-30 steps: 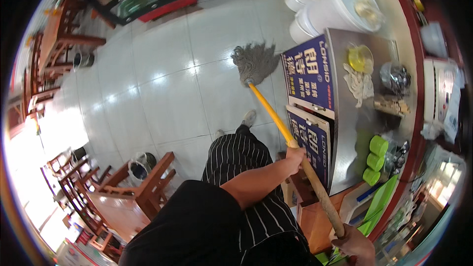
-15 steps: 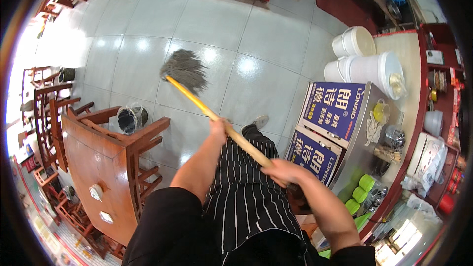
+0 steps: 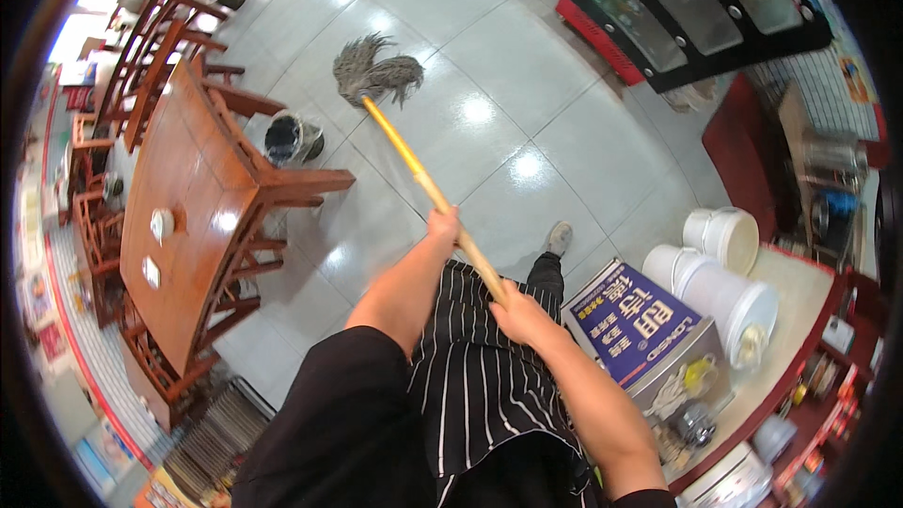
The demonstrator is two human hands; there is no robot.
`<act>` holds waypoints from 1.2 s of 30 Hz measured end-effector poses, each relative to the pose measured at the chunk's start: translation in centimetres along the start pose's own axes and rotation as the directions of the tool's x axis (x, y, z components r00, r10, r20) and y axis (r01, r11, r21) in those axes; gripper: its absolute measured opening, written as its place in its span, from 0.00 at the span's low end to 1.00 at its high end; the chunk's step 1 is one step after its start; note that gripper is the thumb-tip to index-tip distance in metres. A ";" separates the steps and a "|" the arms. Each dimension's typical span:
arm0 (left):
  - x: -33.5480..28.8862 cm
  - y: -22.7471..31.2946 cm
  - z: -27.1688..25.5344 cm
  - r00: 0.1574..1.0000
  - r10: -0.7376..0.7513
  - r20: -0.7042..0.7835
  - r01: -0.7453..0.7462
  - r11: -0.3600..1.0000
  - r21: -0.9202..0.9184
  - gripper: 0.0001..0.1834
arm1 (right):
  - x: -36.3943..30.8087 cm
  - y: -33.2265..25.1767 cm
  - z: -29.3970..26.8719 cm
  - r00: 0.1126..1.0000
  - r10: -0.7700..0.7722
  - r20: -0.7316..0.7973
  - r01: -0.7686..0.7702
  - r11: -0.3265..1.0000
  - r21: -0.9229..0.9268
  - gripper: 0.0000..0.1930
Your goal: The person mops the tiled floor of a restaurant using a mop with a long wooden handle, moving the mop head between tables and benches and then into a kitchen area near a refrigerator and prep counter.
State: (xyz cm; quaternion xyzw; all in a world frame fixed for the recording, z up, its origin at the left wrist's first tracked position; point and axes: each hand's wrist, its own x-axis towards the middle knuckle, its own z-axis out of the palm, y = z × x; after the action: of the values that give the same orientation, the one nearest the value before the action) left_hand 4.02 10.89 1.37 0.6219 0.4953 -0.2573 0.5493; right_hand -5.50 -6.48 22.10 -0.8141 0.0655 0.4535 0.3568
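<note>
A string mop (image 3: 414,162) with a yellow and pale wooden handle slants away from me, up and to the left. Farther along the handle, my left hand (image 3: 443,224) is wrapped round it. Close to my striped apron (image 3: 470,348), my right hand (image 3: 519,311) grips the handle near its upper end. The grey mop head (image 3: 372,73) lies on the shiny tiled floor (image 3: 480,146), its strands spread in two clumps toward the far side.
A wooden table (image 3: 193,198) stands at left, with chairs behind it and a lined bin (image 3: 292,138) by its leg. At right are a metal cabinet (image 3: 649,320) with a blue panel and white buckets (image 3: 720,237). A glass display case (image 3: 677,9) stands at far right.
My view has turned left and moved forward, so the table and cabinet appear shifted. The mop head's strands have swung from trailing right to splitting in two clumps. Both hands keep hold.
</note>
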 end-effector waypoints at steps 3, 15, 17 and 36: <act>-4.3 -1.9 7.3 0.996 -0.079 0.035 0.080 0.997 -0.002 0.32 | -5.4 7.0 -5.2 0.999 -0.043 -0.010 0.041 0.984 -0.175 0.24; -23.6 -2.1 33.2 0.760 -0.425 0.491 0.647 0.567 -0.510 0.30 | -20.2 7.1 -37.9 0.985 0.172 0.011 -0.094 0.586 -0.805 0.24; -23.3 -3.0 34.5 0.772 -0.349 0.532 0.632 0.509 -0.584 0.31 | -18.9 4.5 -39.0 0.986 0.165 0.034 -0.064 0.555 -0.830 0.22; -6.9 -13.3 1.4 0.828 -0.524 -0.201 -0.020 0.330 -0.944 0.25 | -1.3 -3.4 -10.0 0.786 0.137 0.603 0.453 0.536 -0.712 0.25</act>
State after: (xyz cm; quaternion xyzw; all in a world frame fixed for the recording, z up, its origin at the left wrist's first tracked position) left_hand -10.18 6.07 1.25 0.1611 0.7635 0.1385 0.6098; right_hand 2.11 -10.72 28.26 -0.6996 -0.3503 0.6222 -0.0276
